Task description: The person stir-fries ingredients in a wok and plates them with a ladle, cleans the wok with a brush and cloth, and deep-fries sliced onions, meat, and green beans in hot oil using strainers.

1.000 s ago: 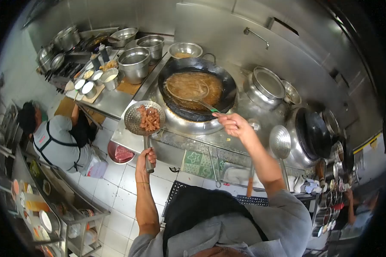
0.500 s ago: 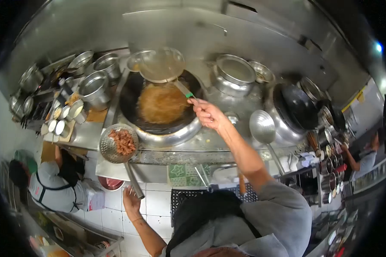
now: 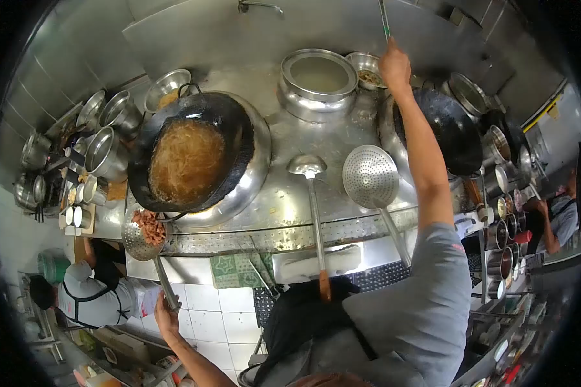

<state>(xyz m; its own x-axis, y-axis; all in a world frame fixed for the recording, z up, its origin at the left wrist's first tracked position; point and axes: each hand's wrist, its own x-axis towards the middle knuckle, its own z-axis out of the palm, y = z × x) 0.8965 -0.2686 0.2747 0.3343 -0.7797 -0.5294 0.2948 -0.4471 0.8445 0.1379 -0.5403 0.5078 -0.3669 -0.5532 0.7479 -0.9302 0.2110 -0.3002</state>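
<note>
At the lower left, my left hand [image 3: 168, 317] is at the handle end of a perforated skimmer [image 3: 135, 240] that holds browned meat pieces [image 3: 150, 227]; how its fingers close there is hard to see. The skimmer rests by the counter edge, below a large black wok [image 3: 232, 138] with bubbling brown oil [image 3: 187, 158]. My right hand [image 3: 394, 63] is stretched far up to the right, closed round the green-marked handle [image 3: 385, 22] of a strainer whose head is out of view.
A ladle [image 3: 313, 193] and a second perforated skimmer [image 3: 370, 177] lie across the middle counter. Behind them stands a lidded-looking steel pot [image 3: 319, 77]. A second black wok [image 3: 445, 132] is on the right. Co-workers [image 3: 90, 290] are at far left and far right.
My right hand has swung the strainer from above the oil up to the far right. My left hand has come to the skimmer's handle end. The view has turned right.
</note>
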